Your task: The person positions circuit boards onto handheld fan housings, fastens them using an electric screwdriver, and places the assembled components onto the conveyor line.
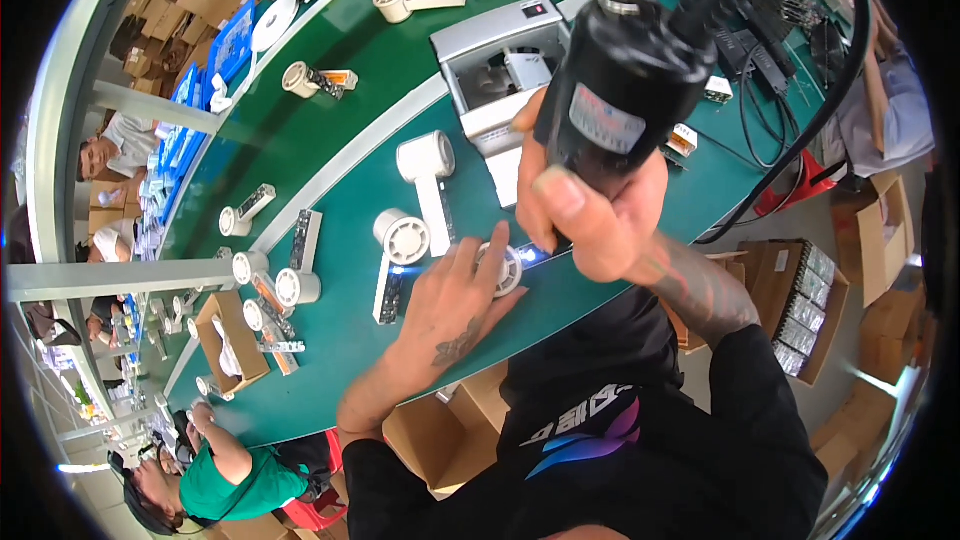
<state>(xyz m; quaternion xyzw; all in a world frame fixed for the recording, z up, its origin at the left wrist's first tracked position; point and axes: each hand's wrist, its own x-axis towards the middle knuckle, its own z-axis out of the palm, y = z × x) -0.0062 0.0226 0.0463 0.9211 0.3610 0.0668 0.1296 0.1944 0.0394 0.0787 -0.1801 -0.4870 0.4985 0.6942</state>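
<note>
The long green conveyor belt [330, 130] curves across everything in front of me, split down its length by a pale grey divider strip [350, 155]. Beyond the strip sits a boxy grey metal machine with an open front [497, 55].

My right hand [590, 215] is wrapped tight around a fat black electric screwdriver with a grey label on its barrel [625, 85] — fingers and thumb fully closed on the body, its tip pointing down at the work. A coiled black cable [800, 130] loops off its top end and away to my right.

My left hand [455, 305] lies flat on the belt, fingers spread rather than curled, fingertips pressing on a small round white plastic fan unit with a vented face [503, 268]. That piece rests on the near lane of the belt, directly under the screwdriver tip, where a small bluish light shows.

Just left of my fingers stand two more white fan units with long handles [410, 230] — one upright, one lying down — and a dark circuit strip [388, 290].

Below the belt edge, by my left forearm, there is an open brown cardboard box [440, 440].
</note>
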